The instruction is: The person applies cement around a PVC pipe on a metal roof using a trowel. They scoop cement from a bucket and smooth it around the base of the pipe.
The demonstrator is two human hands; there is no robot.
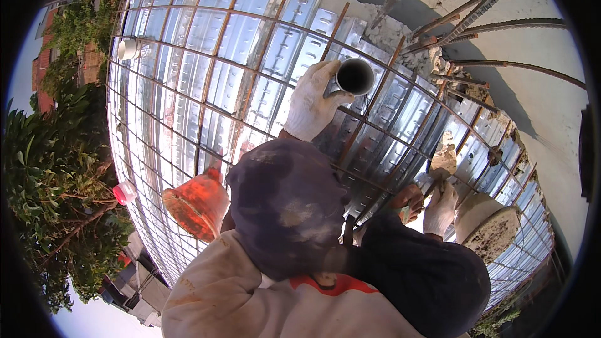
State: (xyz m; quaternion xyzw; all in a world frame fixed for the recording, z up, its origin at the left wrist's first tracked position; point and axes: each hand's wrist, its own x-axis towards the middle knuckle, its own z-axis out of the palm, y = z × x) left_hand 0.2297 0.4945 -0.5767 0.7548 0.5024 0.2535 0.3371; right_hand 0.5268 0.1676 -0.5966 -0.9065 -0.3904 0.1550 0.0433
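My left hand (313,99), in a white knitted glove, reaches forward over corrugated metal decking (269,44). Its fingers and thumb wrap round the side of a grey plastic pipe (355,77), whose dark round mouth faces me. My right hand (441,206), also gloved, is at the lower right with fingers closed; a lumpy, sand-coloured piece (443,161) lies just beyond them. What it grips I cannot make out. Between the hands, dark cloth (288,206) hides most of my left forearm. More dark cloth (432,275) covers my right forearm. Brown fingers or toes show left of my right hand.
A rusty rebar grid (216,56) crosses the decking. Thick bent bars (513,25) stick out beside a concrete wall (544,112). An orange-red plastic container (199,203) and a cement-crusted bucket (488,228) stand near me. A white pipe stub (129,49) rises at left, before trees (56,194).
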